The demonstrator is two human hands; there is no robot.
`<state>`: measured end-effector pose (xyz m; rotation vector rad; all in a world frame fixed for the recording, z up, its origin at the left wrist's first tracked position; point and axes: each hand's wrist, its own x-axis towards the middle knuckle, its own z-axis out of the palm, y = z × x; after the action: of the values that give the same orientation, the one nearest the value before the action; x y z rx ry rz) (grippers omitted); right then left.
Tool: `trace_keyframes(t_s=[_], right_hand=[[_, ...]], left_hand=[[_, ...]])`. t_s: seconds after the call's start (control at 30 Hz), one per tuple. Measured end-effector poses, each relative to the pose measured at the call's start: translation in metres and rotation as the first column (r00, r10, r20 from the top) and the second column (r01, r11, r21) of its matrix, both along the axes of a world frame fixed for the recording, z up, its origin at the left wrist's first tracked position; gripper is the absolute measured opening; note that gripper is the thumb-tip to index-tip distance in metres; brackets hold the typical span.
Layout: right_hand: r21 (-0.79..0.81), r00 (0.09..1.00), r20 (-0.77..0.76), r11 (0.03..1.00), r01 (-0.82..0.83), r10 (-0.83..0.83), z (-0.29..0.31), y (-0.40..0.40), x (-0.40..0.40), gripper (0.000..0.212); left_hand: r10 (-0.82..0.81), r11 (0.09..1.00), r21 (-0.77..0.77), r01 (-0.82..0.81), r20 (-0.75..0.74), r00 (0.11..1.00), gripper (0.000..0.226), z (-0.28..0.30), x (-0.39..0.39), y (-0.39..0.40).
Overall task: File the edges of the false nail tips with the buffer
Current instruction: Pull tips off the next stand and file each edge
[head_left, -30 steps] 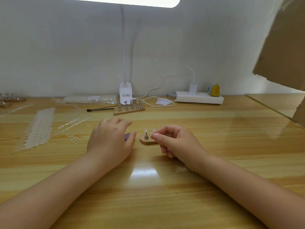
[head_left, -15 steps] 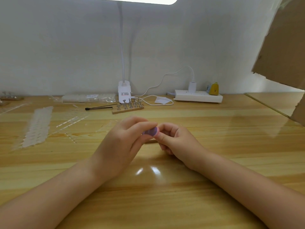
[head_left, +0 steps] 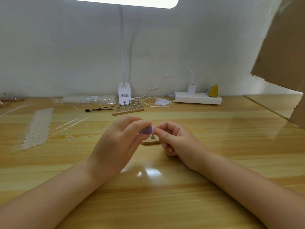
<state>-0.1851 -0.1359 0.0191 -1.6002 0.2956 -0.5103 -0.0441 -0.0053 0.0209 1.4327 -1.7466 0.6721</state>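
Observation:
My left hand holds a small purple and pink buffer between thumb and fingers, just above the table's middle. My right hand has its fingers curled, and its fingertips pinch something at the buffer's right end; the nail tip itself is hidden by the fingers. Under both hands lies a small wooden base with a metal nail stand upright on it.
A wooden rack of several metal stands and a black brush lie behind. Sheets of clear nail tips cover the left. Lamp base, power strip and cardboard stand at back and right.
My left hand picked the buffer up off the table and brought it to my right hand's fingertips. My right hand lifted off the small base by a little.

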Motion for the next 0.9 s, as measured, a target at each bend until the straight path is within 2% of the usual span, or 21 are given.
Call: trace_keyframes(t_s=[0.07,0.17,0.27,0.37,0.47,0.57,0.73,0.83,0.9], right_hand=[[-0.019,1.000,-0.001,0.999,-0.028,0.028,0.000,0.001,-0.001,0.009],[0.016,0.999,-0.009,0.999,-0.050,0.050,0.001,-0.001,-0.001,0.007],[0.046,0.998,-0.006,0.997,-0.063,0.063,0.001,-0.002,-0.001,0.008],[0.030,0.995,-0.008,0.994,-0.102,0.103,0.000,-0.001,-0.001,0.010],[0.046,0.988,-0.009,0.987,-0.152,0.153,0.001,-0.003,-0.002,0.007],[0.093,0.984,0.001,0.980,-0.179,0.179,0.003,-0.007,-0.003,0.007],[0.085,0.967,0.010,0.963,-0.255,0.255,0.002,-0.010,-0.005,0.012],[0.102,0.976,0.006,0.971,-0.216,0.216,0.002,-0.010,-0.004,0.014],[0.104,0.981,0.006,0.976,-0.192,0.192,0.001,-0.009,-0.003,0.013]], left_hand=[[-0.051,0.999,0.009,0.051,0.054,0.997,0.023,0.000,-0.007,-0.001],[0.035,0.995,0.089,-0.039,0.044,0.998,0.021,-0.001,-0.003,0.000],[0.081,0.997,0.020,-0.081,0.014,0.997,0.021,0.002,0.000,0.002],[-0.006,0.999,-0.050,0.016,0.186,0.983,0.018,0.004,-0.011,0.000],[0.051,0.999,-0.021,-0.046,0.285,0.957,0.013,0.002,-0.007,0.001],[0.122,0.993,-0.022,-0.120,0.235,0.964,0.020,0.003,0.003,0.002],[0.028,0.998,-0.064,-0.009,0.309,0.951,0.019,0.003,-0.006,0.000],[0.095,0.995,-0.057,-0.084,0.237,0.967,0.018,0.006,0.000,0.002],[0.065,0.996,-0.070,-0.052,0.193,0.979,0.019,0.008,-0.002,0.003]])
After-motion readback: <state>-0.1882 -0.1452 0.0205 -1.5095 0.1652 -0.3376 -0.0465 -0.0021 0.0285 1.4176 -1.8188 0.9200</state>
